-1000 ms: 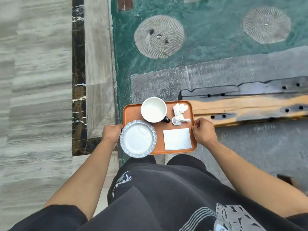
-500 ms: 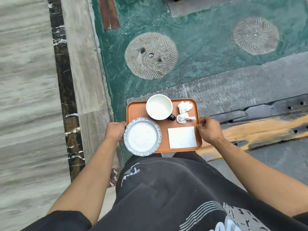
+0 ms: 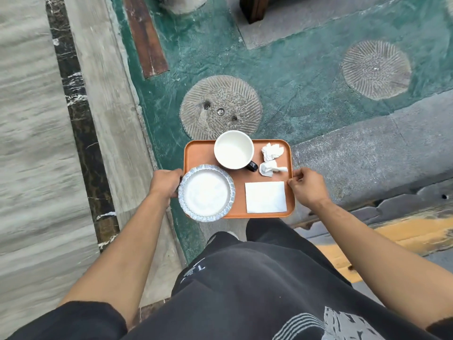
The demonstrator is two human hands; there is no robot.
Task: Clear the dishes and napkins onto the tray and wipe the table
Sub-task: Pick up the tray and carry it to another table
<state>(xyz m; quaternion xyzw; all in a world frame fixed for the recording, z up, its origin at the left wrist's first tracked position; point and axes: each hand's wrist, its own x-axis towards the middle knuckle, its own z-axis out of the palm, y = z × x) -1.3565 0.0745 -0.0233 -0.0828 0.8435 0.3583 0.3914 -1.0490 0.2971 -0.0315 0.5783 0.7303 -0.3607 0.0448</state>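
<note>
I carry an orange tray [image 3: 199,153] in front of my waist, above the floor. My left hand [image 3: 164,182] grips its left edge and my right hand [image 3: 307,188] grips its right edge. On the tray sit a white plate with a blue-grey rim [image 3: 206,193] at the near left, a white mug with a black handle [image 3: 234,150] at the far middle, two crumpled napkins [image 3: 271,151] [image 3: 269,168] at the far right, and a flat folded white napkin [image 3: 266,197] at the near right.
Below lies a green floor with round grooved millstones [image 3: 220,107] [image 3: 375,69] set in it. A grey stone slab [image 3: 367,146] and a dark and yellow wooden plank [image 3: 402,231] lie to the right. Pale marble paving with a dark strip [image 3: 81,133] runs on the left.
I have walked forward with the tray; the wooden plank has slid back towards my right side and the millstone now lies just beyond the tray. Both hands keep their grip.
</note>
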